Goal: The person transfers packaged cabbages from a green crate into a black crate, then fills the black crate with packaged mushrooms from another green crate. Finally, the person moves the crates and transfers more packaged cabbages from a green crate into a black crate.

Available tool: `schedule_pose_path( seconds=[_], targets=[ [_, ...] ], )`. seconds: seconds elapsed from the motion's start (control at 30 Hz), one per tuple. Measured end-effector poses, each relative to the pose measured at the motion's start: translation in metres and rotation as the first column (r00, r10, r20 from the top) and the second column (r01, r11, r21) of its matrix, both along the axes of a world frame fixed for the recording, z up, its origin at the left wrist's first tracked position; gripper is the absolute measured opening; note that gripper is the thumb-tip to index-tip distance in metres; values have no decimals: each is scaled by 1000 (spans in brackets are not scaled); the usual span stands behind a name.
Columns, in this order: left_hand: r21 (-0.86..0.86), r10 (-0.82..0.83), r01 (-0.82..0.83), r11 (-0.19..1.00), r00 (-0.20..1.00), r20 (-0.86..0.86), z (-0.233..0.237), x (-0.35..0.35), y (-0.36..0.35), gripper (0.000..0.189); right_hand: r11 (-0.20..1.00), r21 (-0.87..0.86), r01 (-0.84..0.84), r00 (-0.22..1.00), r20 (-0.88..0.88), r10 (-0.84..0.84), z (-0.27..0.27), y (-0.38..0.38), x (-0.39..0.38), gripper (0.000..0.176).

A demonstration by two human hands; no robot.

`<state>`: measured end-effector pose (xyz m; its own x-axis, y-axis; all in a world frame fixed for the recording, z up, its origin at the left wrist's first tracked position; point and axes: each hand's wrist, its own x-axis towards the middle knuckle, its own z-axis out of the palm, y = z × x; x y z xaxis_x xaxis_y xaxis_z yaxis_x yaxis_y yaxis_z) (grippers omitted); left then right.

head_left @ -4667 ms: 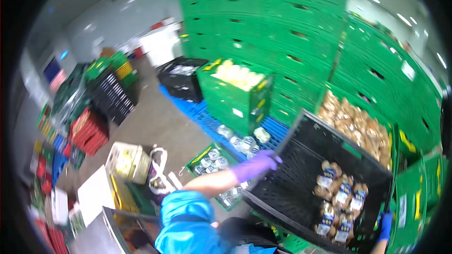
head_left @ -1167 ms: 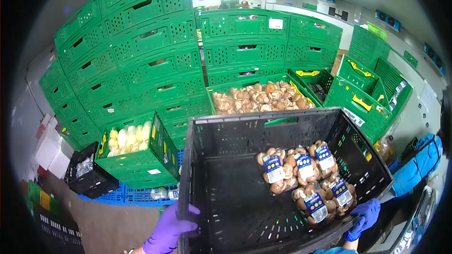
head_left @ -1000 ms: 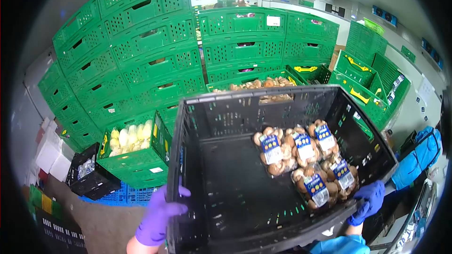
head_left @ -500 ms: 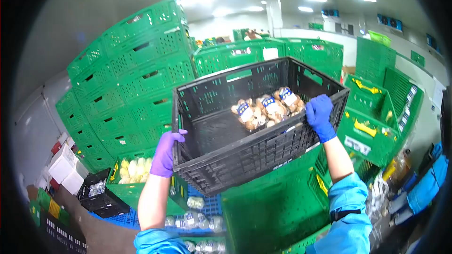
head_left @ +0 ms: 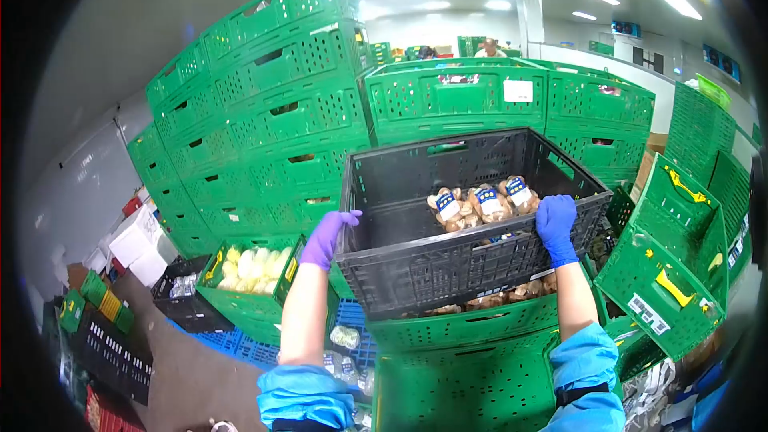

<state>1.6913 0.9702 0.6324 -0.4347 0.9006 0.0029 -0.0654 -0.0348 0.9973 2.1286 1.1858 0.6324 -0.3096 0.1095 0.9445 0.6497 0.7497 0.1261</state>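
A black plastic crate (head_left: 448, 272) is held level in front of me, above a green crate with brown packs in it. Gloved in purple, my left hand (head_left: 330, 238) grips its left end near the front corner. My right hand (head_left: 557, 228), in a blue glove, is closed over the front rim toward the right. Inside the black crate, several packs of brown mushrooms (head_left: 486, 203) with blue and white labels lie in the right half. Below, nearest to me, stands an open green crate (head_left: 472, 388).
Tall stacks of green crates (head_left: 280, 112) rise at the left and behind. A green crate of pale vegetables (head_left: 254, 270) sits lower left. Tilted green crates (head_left: 668, 272) stand at the right. A person (head_left: 490, 48) is partly visible in the back.
The black crate has come down over the green crate, and both my hands moved with it. The view has shifted, showing more of the stacks behind and packs under the black crate.
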Motion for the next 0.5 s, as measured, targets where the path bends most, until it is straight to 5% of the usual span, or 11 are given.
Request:
schedule_pose_path(
  seconds=[0.2,0.3,0.37,0.43,0.47,0.5],
  targets=[
    [-17,-20,21,1000,999,42,2,12,-8,33,999,40,19,1000,-9,-19,-2,2,-3,20],
    [94,13,-37,995,968,251,-21,26,-36,52,997,-16,81,996,36,-80,0,-5,-1,18],
    [96,491,-497,862,867,86,-77,36,-78,49,998,-41,57,998,2,-57,5,-16,-2,16],
    [122,488,-474,872,864,-124,-125,38,-129,45,995,-26,95,995,45,-94,3,-18,1,15],
    [176,564,-537,825,797,-216,-204,50,-181,39,991,4,135,988,76,-135,2,-21,0,14],
    [1,510,-525,851,827,-235,-235,64,-229,36,974,-114,196,977,108,-184,8,-28,-1,14]
  ],
)
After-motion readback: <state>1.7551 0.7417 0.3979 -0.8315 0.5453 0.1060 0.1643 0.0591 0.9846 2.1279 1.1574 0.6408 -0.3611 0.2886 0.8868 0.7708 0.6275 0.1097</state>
